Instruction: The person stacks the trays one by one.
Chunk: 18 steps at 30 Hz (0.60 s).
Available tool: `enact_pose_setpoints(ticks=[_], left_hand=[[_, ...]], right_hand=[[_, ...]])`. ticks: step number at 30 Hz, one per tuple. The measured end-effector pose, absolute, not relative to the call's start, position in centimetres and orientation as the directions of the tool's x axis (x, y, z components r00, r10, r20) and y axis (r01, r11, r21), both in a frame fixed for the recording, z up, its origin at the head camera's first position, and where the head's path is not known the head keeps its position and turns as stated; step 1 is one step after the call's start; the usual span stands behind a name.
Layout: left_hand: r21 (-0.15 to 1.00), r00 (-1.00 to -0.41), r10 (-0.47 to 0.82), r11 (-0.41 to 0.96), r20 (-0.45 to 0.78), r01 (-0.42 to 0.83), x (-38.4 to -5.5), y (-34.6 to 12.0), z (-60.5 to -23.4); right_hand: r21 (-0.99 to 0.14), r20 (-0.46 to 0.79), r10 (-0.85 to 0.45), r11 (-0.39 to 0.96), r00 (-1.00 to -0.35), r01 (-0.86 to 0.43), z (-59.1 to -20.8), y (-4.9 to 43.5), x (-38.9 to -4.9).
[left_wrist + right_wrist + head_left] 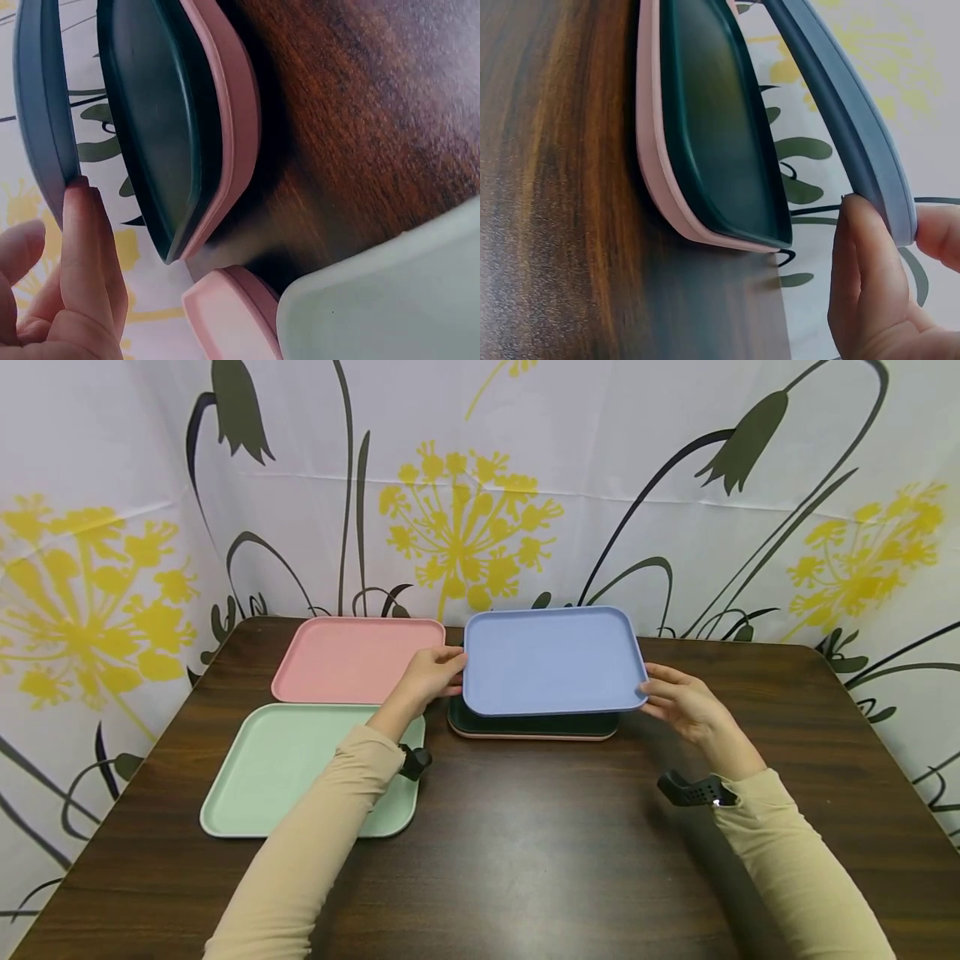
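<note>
A blue tray (pixel 553 662) is held up between both hands, above a stack at the table's back. My left hand (pixel 429 678) pinches its left end, fingers beneath and thumb above. On the opposite end, my right hand (pixel 686 702) grips the corner the same way, as the right wrist view shows with the fingers (pixel 874 262) under the rim. Below the blue tray lies a dark green tray (pixel 154 112), stacked on a pink tray (pixel 236 112). A visible gap separates the blue tray from the green one.
To the left, another pink tray (pixel 352 660) lies flat at the back of the brown table (pixel 540 860). A light green tray (pixel 277 768) lies in front of it, partly under my left forearm. A flower-printed curtain (pixel 562 485) hangs behind the table.
</note>
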<state>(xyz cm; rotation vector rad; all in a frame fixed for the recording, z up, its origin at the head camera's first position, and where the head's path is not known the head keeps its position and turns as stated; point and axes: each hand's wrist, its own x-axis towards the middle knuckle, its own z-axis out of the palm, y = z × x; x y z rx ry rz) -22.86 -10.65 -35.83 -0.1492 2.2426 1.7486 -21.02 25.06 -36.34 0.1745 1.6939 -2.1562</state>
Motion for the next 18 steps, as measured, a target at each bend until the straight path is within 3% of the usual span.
enact_pose_setpoints(ticks=[18], left_hand=[[0.93,-0.952,0.085,0.254,-0.294,-0.264,-22.66,-10.7,-35.93]], right_hand=[[-0.939,-0.281,-0.228,-0.133,-0.932,0.316,-36.88,24.58,-20.99]])
